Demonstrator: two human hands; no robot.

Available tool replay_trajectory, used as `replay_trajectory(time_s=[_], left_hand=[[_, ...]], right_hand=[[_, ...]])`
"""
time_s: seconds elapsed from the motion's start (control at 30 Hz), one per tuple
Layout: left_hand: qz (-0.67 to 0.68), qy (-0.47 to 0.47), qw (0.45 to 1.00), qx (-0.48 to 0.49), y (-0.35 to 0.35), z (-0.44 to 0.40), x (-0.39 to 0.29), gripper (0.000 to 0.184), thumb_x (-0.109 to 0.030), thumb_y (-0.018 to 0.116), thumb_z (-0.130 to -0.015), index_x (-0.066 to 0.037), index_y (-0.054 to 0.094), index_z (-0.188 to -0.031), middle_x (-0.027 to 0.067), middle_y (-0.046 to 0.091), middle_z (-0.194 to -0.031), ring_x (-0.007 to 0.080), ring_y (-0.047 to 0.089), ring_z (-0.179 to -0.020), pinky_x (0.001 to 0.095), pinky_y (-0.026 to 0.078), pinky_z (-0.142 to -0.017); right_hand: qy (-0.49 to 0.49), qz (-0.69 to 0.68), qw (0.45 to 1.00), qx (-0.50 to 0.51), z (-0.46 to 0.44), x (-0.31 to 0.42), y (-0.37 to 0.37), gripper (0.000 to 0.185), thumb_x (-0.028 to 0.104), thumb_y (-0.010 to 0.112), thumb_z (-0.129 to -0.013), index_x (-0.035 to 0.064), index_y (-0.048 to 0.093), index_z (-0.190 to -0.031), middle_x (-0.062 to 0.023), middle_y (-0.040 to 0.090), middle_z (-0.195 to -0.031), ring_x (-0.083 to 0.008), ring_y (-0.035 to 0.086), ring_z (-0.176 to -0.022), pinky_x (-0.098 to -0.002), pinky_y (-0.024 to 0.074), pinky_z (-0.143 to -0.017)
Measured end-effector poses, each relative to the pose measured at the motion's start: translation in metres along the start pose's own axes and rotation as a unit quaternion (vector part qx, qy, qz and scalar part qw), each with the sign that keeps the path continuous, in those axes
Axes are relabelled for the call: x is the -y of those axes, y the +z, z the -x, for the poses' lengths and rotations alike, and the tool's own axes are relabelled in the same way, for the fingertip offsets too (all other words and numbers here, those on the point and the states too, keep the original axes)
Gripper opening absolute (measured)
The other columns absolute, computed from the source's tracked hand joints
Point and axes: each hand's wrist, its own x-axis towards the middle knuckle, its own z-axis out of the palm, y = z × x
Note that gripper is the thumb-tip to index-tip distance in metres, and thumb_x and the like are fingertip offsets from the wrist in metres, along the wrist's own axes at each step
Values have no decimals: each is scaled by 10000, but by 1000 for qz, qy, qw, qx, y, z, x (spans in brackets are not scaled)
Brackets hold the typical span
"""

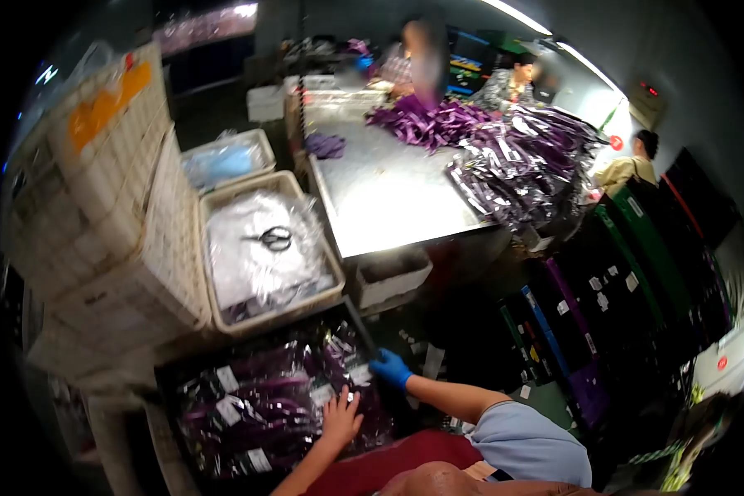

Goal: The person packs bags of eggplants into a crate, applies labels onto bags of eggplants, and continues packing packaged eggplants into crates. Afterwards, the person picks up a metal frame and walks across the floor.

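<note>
The left hand [341, 420] is bare, with its fingers a bit apart, flat on top of the clear-wrapped purple packs [285, 401]. I can't see it pinching anything. The right hand [391, 369] has a blue glove and is at the right side of the black crate [357, 321]. From here I can't tell if it grips the edge. The packs are inside that crate, mostly to the left of both hands, and their long way seems to go from side to side. So the left hand is nearer to most of them. Past the crate, a cream crate [283, 310] has clear bags with black scissors [276, 239] on top. Farther off is a metal table [380, 198].
</note>
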Motion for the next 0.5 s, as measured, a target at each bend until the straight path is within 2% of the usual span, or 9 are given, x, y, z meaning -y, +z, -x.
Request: replay_trajectory(time_s=[0.03, 0.07, 0.13, 0.2, 0.23, 0.3, 0.37, 0.4, 0.5], left_hand=[[13, -16, 1000, 10, -9, 5, 0, 570, -318, 579, -742, -130, 405, -1251, 168, 306, -1330, 383, 360, -1132, 538, 275, -926], [29, -33, 999, 21, -18, 9, 0, 567, -315, 577, -742, -129, 406, -1250, 167, 308, -1330, 382, 354, -1142, 543, 266, -933], [29, -79, 996, 6, -48, 26, -2, 551, -305, 567, -751, -128, 409, -1249, 161, 309, -1331, 383, 312, -1187, 554, 224, -960], [17, -142, 989, -48, -69, 50, 8, 533, -296, 550, -769, -130, 406, -1255, 155, 300, -1340, 382, 255, -1231, 559, 170, -985], [-4, -180, 982, -60, -79, 62, 12, 525, -299, 541, -779, -132, 405, -1257, 155, 293, -1345, 377, 242, -1240, 555, 153, -993], [-29, -247, 967, -63, -82, 89, 21, 528, -314, 530, -792, -128, 392, -1266, 157, 267, -1358, 366, 217, -1256, 555, 128, -1000], [-33, -277, 960, -9, -55, 114, 40, 585, -357, 520, -805, -126, 323, -1306, 152, 221, -1381, 338, 181, -1279, 535, 112, -1013], [-18, -260, 965, -14, -43, 121, 51, 625, -377, 505, -818, -134, 259, -1338, 145, 201, -1392, 310, 157, -1295, 507, 95, -1029], [-5, -283, 959, -8, -44, 118, 52, 637, -394, 496, -822, -138, 241, -1347, 138, 207, -1393, 297, 161, -1297, 491, 75, -1041]], right_hand=[[28, -16, 999, 12, 1, 5, -1, 251, 143, 584, -745, 26, 547, -964, -21, 564, -804, -88, 493, -718, -255, 444, -665], [-8, -53, 998, 14, -4, -6, 0, 254, 141, 584, -742, 22, 541, -962, -24, 559, -814, -89, 488, -731, -256, 441, -677], [7, -11, 1000, 14, -2, 0, -3, 201, 120, 574, -739, 28, 539, -913, -22, 546, -800, -100, 472, -728, -263, 432, -664], [49, -47, 998, 10, 4, 14, 0, 113, 109, 576, -739, 63, 517, -824, -1, 504, -720, -90, 443, -651, -253, 404, -577], [106, -69, 992, 11, 8, 24, 2, 74, 99, 566, -754, 87, 508, -798, 10, 480, -678, -77, 418, -589, -239, 370, -511], [85, -82, 992, 33, 3, 14, -2, 68, 81, 556, -778, 123, 502, -784, 36, 461, -616, -61, 407, -527, -219, 336, -462], [74, -37, 997, 13, 0, 10, -4, 78, 85, 570, -775, 129, 506, -786, 41, 477, -626, -57, 428, -533, -212, 354, -469], [81, -76, 993, 25, -1, 8, -4, 66, 81, 568, -782, 116, 528, -821, 38, 513, -665, -53, 447, -559, -208, 372, -490], [65, -89, 994, 16, 0, 8, 0, 107, 80, 572, -789, 90, 555, -895, 28, 556, -742, -55, 480, -608, -204, 406, -545]])
